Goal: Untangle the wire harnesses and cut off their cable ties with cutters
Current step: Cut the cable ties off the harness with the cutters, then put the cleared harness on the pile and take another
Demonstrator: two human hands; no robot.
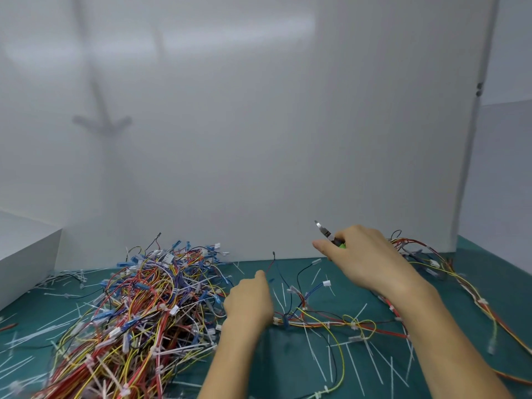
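Note:
A big tangled pile of coloured wire harnesses (138,306) with white cable ties covers the left of the green mat. One harness (325,322) of yellow, red and black wires lies spread across the middle. My left hand (249,302) pinches a thin red-black wire of that harness, fingers curled. Raised above the mat near the white back panel, my right hand (362,256) grips the cutters (328,234), green handles in the palm, steel jaws pointing up and left. Whether the jaws are apart is unclear.
More harnesses (426,254) trail along the right side. Cut white cable ties (371,358) litter the green mat (288,364). A white panel (259,125) stands close behind, and a white box (26,254) sits at the left.

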